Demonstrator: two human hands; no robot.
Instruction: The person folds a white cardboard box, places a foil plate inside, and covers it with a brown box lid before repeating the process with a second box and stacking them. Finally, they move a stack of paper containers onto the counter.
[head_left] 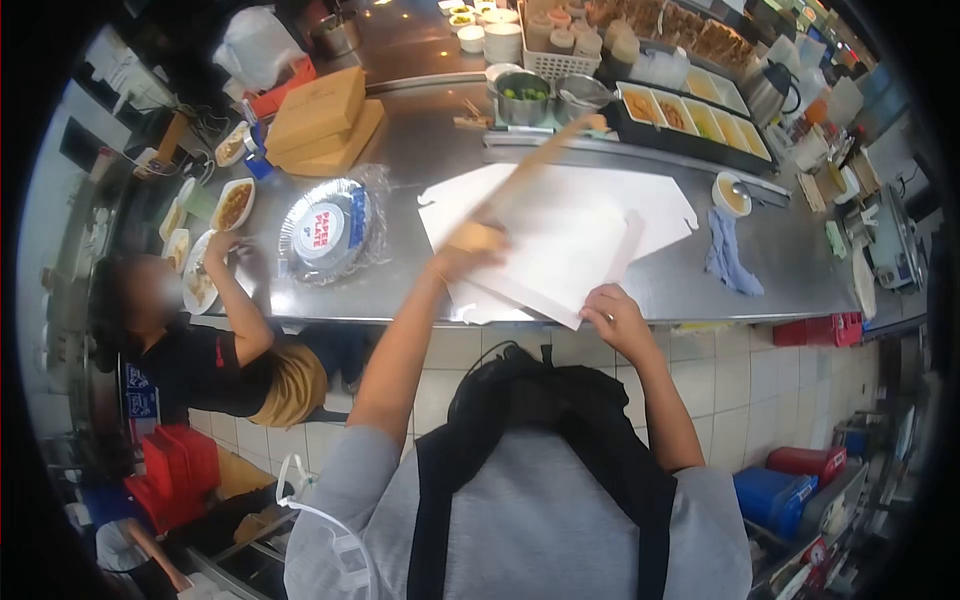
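Note:
A partly folded cardboard box (pixel 560 215), white inside and brown outside, lies spread on the steel counter in front of me. My left hand (pixel 468 258) is at its left side, smeared by motion, and appears to grip a raised brown flap; some of its fingers are hidden. My right hand (pixel 614 315) pinches the box's near right corner, thumb and fingers closed on the white board. A wrapped pack of paper plates (pixel 322 232) lies to the left of the box. On the right, a blue cloth (pixel 733 252) rests below a small bowl with a spoon (pixel 732 194).
Folded brown boxes (pixel 318 112) are stacked at the back left. A topping tray (pixel 695 118) and a metal pot of greens (pixel 522 97) stand behind the box. At left, a co-worker (pixel 225 350) reaches toward plates of food (pixel 203 272). The steel counter (pixel 430 140) runs across.

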